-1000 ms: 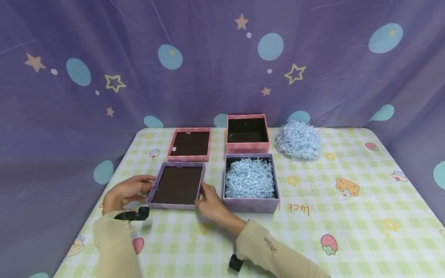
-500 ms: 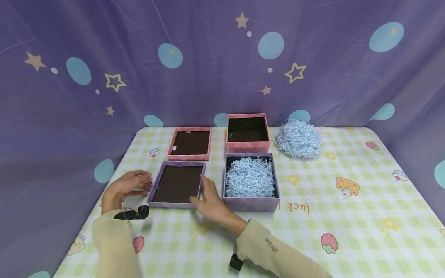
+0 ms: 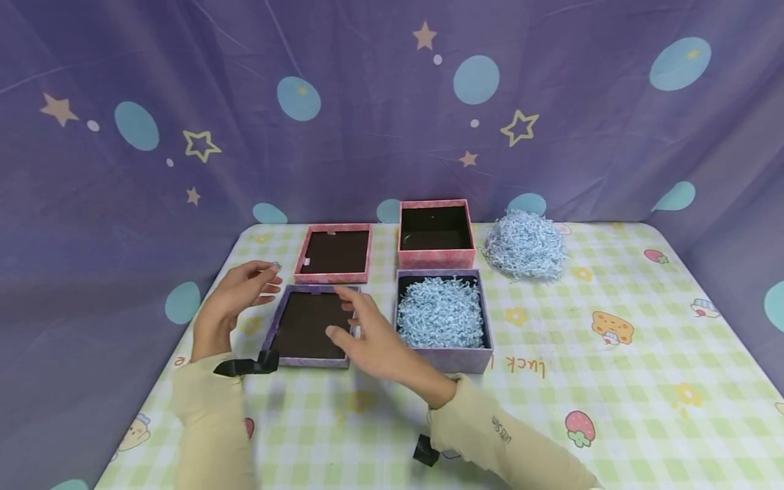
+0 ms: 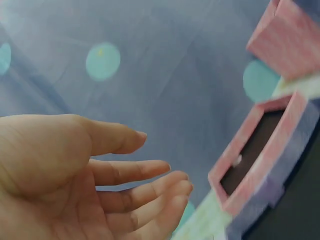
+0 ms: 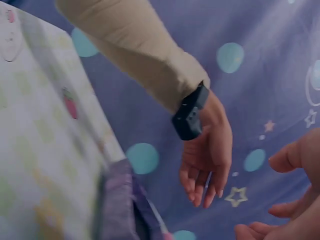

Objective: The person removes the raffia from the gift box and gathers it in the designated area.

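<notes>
A shallow purple box lid [image 3: 309,327] lies inside-up at the left of the table, showing its dark lining. My left hand [image 3: 241,292] hovers beside its left edge, fingers relaxed and holding nothing; the left wrist view shows the empty palm [image 4: 55,170]. Above the lid's right side is my right hand [image 3: 380,340], thumb and fingers apart, with nothing between them. It covers part of the lid's right wall. Just right of that hand stands a purple box [image 3: 450,361] filled with blue shredded paper [image 3: 439,313].
Behind the purple lid lies a pink lid [image 3: 333,278], also inside-up. A pink box [image 3: 436,259] with a bare dark inside stands behind the purple box. To its right sits a heap of blue shredded paper [image 3: 525,245]. A purple curtain [image 3: 367,102] hangs along the table's back.
My right hand has let go of the purple lid and risen over it. The left hand has come away from the lid's left edge, moving up and forward. The lid stays on the table.
</notes>
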Motion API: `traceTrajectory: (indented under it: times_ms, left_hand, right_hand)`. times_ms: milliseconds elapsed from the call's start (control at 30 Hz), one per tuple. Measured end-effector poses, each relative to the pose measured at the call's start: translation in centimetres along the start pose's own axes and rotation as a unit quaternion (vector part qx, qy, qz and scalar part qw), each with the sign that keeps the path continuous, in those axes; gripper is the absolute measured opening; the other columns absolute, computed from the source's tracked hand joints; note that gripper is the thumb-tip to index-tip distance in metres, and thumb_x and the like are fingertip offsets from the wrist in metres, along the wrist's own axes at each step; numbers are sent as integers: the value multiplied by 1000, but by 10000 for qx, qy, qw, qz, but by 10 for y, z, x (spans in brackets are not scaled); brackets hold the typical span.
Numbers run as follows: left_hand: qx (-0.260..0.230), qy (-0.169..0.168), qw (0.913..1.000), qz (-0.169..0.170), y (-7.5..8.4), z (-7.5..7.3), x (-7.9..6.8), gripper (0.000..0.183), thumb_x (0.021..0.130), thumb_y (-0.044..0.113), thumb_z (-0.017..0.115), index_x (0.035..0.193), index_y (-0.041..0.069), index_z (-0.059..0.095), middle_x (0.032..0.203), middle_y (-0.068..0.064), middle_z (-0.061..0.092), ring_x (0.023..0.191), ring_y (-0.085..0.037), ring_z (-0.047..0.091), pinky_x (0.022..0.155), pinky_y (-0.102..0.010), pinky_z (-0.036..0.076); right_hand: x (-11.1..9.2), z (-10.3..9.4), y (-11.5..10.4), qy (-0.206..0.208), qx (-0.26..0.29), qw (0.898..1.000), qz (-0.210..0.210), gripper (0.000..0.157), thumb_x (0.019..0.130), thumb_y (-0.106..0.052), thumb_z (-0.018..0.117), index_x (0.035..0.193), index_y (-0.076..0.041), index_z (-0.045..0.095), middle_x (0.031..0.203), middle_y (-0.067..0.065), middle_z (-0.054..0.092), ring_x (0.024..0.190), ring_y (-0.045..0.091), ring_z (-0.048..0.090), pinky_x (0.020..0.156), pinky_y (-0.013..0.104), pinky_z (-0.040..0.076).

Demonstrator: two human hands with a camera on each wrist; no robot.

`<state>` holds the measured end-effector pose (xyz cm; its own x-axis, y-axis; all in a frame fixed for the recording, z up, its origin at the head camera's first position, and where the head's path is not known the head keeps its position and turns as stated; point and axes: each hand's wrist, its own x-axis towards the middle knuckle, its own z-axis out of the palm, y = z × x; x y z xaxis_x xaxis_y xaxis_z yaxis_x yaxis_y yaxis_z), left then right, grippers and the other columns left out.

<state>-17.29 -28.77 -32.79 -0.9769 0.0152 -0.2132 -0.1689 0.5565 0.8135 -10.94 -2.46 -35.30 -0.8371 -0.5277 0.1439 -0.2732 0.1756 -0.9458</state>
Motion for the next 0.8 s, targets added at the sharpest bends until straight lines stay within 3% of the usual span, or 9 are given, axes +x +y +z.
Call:
traceTrajectory:
  times_ms: [133, 267, 400, 633, 800]
  left_hand:
    - [-147, -221, 9993, 248, 21, 10, -1, 58, 101, 40, 42, 140, -2, 38, 128, -24, 49, 109, -24, 58, 94, -34, 53]
    - [-326, -440, 9975, 437, 39, 21, -2, 54, 101, 37, 44, 141, 0, 38, 129, -24, 49, 112, -27, 57, 94, -35, 52]
    - [-463, -682, 9950, 568, 51, 35, 0, 50, 102, 31, 44, 142, 2, 37, 127, -25, 50, 111, -28, 59, 92, -35, 53]
    - [-816, -1215, 9859, 807, 61, 68, 8, 44, 102, 20, 45, 141, 1, 38, 130, -26, 51, 114, -31, 59, 92, -40, 53]
    - [-1001, -1461, 9803, 871, 66, 93, 10, 44, 100, 12, 49, 141, 1, 38, 122, -25, 53, 105, -27, 60, 89, -44, 55]
  right_hand:
    - [-4, -18, -9, 54, -301, 9990, -316, 59, 95, -17, 57, 148, -16, 31, 147, 7, 35, 130, 20, 41, 106, 41, 41]
    - [-8, -39, -10, 147, -528, 9971, -521, 59, 94, -17, 59, 147, -17, 33, 145, 7, 37, 129, 20, 42, 104, 41, 42]
    - [-13, -62, -4, 290, -772, 9955, -477, 60, 93, -18, 61, 146, -19, 35, 145, 5, 37, 127, 22, 43, 102, 45, 44]
    - [-24, -95, 12, 488, -1078, 9921, -408, 63, 92, -16, 64, 147, -12, 33, 145, 10, 37, 130, 31, 40, 104, 52, 39]
    - [-31, -111, 18, 288, -1367, 9902, 21, 65, 92, -23, 64, 148, -17, 30, 147, 9, 34, 131, 34, 38, 103, 55, 38]
